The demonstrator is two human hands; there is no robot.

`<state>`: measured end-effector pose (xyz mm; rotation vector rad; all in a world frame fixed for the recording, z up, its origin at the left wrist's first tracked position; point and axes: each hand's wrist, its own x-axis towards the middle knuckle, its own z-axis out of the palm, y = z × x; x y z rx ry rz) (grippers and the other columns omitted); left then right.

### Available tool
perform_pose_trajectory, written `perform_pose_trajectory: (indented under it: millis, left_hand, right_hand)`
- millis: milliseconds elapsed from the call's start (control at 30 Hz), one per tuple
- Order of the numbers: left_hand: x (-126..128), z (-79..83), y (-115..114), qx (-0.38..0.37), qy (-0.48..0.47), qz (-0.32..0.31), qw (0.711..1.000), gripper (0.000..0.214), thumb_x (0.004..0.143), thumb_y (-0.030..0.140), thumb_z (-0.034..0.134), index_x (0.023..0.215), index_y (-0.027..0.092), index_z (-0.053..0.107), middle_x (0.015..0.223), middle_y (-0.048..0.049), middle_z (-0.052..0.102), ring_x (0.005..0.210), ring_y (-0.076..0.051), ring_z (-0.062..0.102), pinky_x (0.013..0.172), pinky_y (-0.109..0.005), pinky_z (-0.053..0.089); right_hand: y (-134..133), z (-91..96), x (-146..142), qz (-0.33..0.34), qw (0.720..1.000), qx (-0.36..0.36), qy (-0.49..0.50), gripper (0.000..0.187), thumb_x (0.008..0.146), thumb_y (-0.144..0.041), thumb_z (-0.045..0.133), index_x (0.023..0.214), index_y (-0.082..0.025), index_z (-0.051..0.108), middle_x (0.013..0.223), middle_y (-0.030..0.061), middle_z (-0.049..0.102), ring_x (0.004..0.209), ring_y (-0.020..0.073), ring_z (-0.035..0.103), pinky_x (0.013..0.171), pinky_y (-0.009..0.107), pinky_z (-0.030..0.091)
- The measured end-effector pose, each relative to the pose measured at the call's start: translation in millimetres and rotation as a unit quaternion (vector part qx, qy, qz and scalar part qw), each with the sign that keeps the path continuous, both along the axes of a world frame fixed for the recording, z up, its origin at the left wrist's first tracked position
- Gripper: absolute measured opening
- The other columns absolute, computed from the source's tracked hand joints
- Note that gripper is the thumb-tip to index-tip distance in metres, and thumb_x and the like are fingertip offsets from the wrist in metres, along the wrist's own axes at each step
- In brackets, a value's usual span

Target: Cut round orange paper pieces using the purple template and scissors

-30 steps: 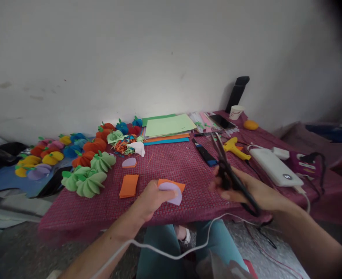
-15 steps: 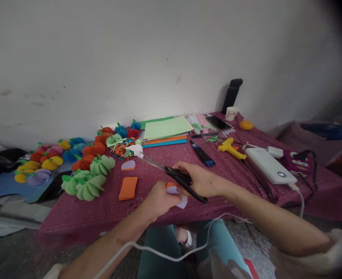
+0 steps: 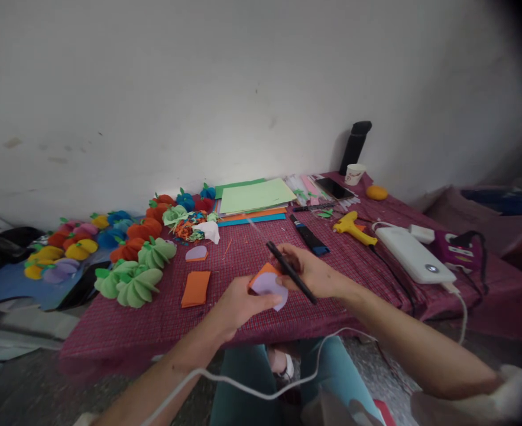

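My left hand [image 3: 243, 305] pinches a lilac paper piece [image 3: 268, 283] laid over orange paper [image 3: 257, 274], its thumb flat across the lilac. Black-handled scissors [image 3: 289, 271] are gripped in my right hand [image 3: 307, 269], seen edge-on with the blade pointing away toward the back left. Fingers of the right hand also reach the paper's right edge. Left of my hands lie an orange paper stack [image 3: 195, 288] and a cut lilac half-round piece [image 3: 196, 253] with orange under it.
Folded paper pumpkins [image 3: 139, 284] crowd the left side beside a heap of paper scraps [image 3: 190, 227]. Coloured sheets [image 3: 256, 197] lie at the back. On the right are a yellow glue gun [image 3: 353, 228], a white power bank [image 3: 414, 254] and cables. A white cable crosses my lap.
The scissors have turned edge-on and away from the scrap heap. The lilac and orange paper is now tilted up, showing more of its face. Thin orange slivers lie near the heap.
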<state>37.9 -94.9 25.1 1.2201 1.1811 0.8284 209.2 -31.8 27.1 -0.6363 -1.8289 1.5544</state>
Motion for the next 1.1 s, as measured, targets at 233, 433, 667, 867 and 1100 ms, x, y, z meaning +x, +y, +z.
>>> perform_pose_trajectory:
  millis: [233,433,667,867,1100]
  left_hand:
    - [13,-4.5,-2,0.072,-0.199,0.148,0.966,0.032,0.068,0.022,0.068,0.099,0.016,0.064,0.096,-0.007,0.068,0.088,-0.017,0.06,0.084,-0.031,0.041]
    - [20,-5.5,3,0.073,-0.185,0.209,0.957,0.028,0.065,0.026,0.071,0.091,0.016,0.068,0.091,-0.0058,0.07,0.08,-0.015,0.062,0.078,-0.028,0.045]
    - [21,-10.2,5,0.065,-0.196,0.21,0.955,0.027,0.066,0.029,0.07,0.088,0.014,0.07,0.085,-0.0069,0.07,0.076,-0.017,0.062,0.074,-0.03,0.046]
    - [20,-10.6,3,0.063,-0.198,0.209,0.956,0.023,0.064,0.025,0.071,0.085,0.014,0.07,0.075,-0.0038,0.07,0.07,-0.015,0.061,0.069,-0.027,0.045]
    - [5,-4.7,8,0.054,-0.249,0.281,0.925,0.018,0.058,0.019,0.074,0.074,0.014,0.069,0.067,-0.0013,0.068,0.065,-0.013,0.061,0.068,-0.026,0.045]
  right_hand:
    - [-2,-1.9,-6,-0.12,0.989,-0.024,0.081,0.042,0.062,-0.028,0.07,0.094,-0.021,0.044,0.077,-0.0031,0.045,0.063,0.0089,0.044,0.055,0.021,0.038]
    - [-7,-5.4,-14,-0.131,0.986,-0.023,0.096,0.046,0.061,-0.031,0.072,0.096,-0.022,0.042,0.077,-0.0031,0.045,0.063,0.0094,0.043,0.055,0.021,0.038]
    - [-10,-11.0,-16,-0.119,0.985,-0.021,0.124,0.046,0.062,-0.025,0.072,0.097,-0.022,0.042,0.076,-0.0036,0.043,0.062,0.0085,0.042,0.054,0.021,0.037]
    - [-11,-9.9,-19,-0.129,0.986,-0.028,0.105,0.048,0.061,-0.028,0.073,0.097,-0.022,0.043,0.077,-0.0031,0.045,0.066,0.0101,0.045,0.058,0.022,0.039]
    - [-26,-7.9,13,-0.079,0.992,-0.077,0.058,0.039,0.076,-0.037,0.061,0.108,-0.02,0.045,0.084,0.0009,0.053,0.079,0.0133,0.05,0.073,0.027,0.04]
